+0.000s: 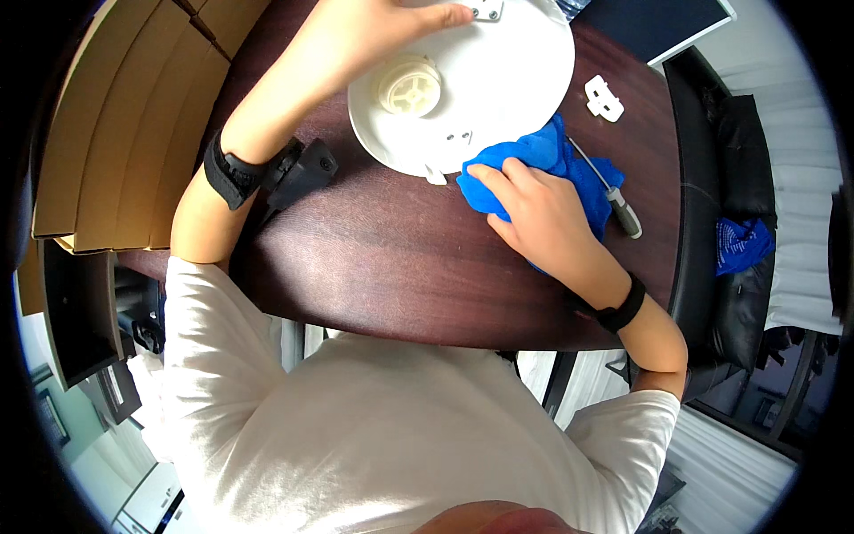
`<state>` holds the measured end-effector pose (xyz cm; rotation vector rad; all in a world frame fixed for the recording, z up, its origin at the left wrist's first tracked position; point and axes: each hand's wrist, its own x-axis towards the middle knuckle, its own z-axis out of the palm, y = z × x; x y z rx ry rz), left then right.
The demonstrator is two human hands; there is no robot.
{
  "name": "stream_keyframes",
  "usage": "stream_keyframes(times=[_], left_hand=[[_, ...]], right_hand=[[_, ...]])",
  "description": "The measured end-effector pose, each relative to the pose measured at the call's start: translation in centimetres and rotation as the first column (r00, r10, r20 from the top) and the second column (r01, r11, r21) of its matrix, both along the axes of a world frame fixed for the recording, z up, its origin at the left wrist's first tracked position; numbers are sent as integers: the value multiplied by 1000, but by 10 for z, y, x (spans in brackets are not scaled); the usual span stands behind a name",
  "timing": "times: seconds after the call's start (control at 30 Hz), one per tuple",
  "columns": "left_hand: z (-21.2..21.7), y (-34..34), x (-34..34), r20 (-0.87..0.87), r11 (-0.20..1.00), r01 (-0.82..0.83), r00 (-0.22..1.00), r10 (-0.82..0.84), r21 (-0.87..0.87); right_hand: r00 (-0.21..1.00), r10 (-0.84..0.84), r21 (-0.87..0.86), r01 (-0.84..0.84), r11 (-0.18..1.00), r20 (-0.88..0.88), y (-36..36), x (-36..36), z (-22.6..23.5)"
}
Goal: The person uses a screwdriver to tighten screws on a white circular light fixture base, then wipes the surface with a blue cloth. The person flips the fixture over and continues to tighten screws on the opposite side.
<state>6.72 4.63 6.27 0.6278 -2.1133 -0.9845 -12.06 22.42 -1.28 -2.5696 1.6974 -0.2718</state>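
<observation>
A round white plastic disc [516, 62] lies on the table at the top of the view, a cream round hub [409, 86] with spokes on its left part. Over the disc's upper left reaches my left hand [374, 31], its thumb stretched toward a small white bracket [485, 11] with two screws. The other fingers are cut off by the picture's edge. My right hand [543, 206] is closed on a crumpled blue cloth [529, 147], which touches the disc's lower right rim. A screwdriver [624, 212] with a grey handle rests on the cloth, right of that hand.
A white plastic bracket [604, 99] lies to the right on the dark wooden table [382, 276]. Cardboard boxes [133, 125] stand at the left edge. A black sofa [743, 169] with a blue cloth item [743, 246] is on the right. A dark panel [658, 22] is at top right.
</observation>
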Motion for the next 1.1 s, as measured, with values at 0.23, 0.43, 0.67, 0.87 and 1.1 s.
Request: stream_keyframes(times=[0.23, 0.43, 0.67, 0.87, 1.1], left_hand=[[12, 32, 8, -21, 933, 37, 999, -48, -358], [14, 42, 12, -43, 881, 14, 998, -39, -473], [23, 37, 15, 44, 891, -157, 980, 194, -426], [9, 26, 18, -47, 877, -21, 999, -2, -481], [11, 31, 17, -33, 881, -30, 999, 17, -471]], right_hand=[[992, 16, 47, -10, 999, -128, -16, 14, -5], [990, 61, 56, -54, 997, -126, -10, 15, -4], [998, 22, 138, -30, 990, 59, 2, -6, -2], [996, -68, 41, 66, 997, 54, -8, 9, 11], [1000, 14, -75, -13, 997, 13, -27, 28, -7]])
